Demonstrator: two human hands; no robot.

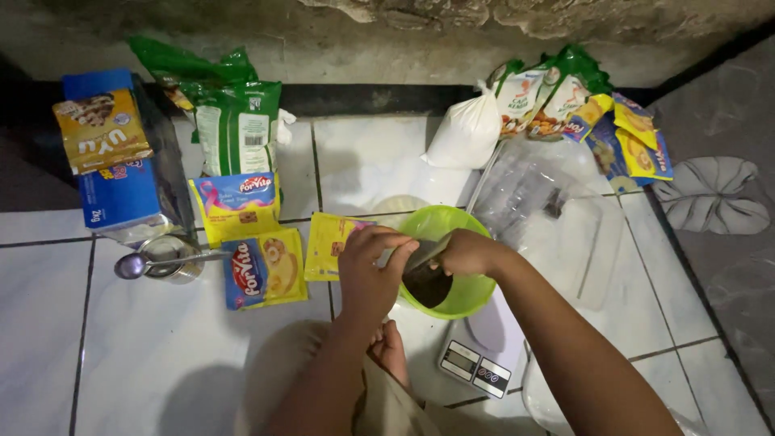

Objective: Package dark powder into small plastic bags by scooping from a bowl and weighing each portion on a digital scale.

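Note:
A lime-green plastic bowl point(476, 292) stands on a small digital scale point(476, 367) on the white tiled floor. Both hands meet over the bowl's near-left rim. My left hand point(370, 270) and my right hand point(464, 252) together hold a small opened sachet point(420, 257), tilted mouth-down. Dark brown powder point(428, 287) lies in the bowl beneath it. A yellow sachet point(327, 242) lies flat just left of my left hand.
Left of the bowl lie yellow and blue margarine packets point(262, 270), a green bag point(234, 121), a blue box point(113, 161), and a metal cup with a spoon point(165, 258). Behind are a white powder bag point(467, 133), colourful sachets point(622, 133) and clear plastic bags point(557, 218).

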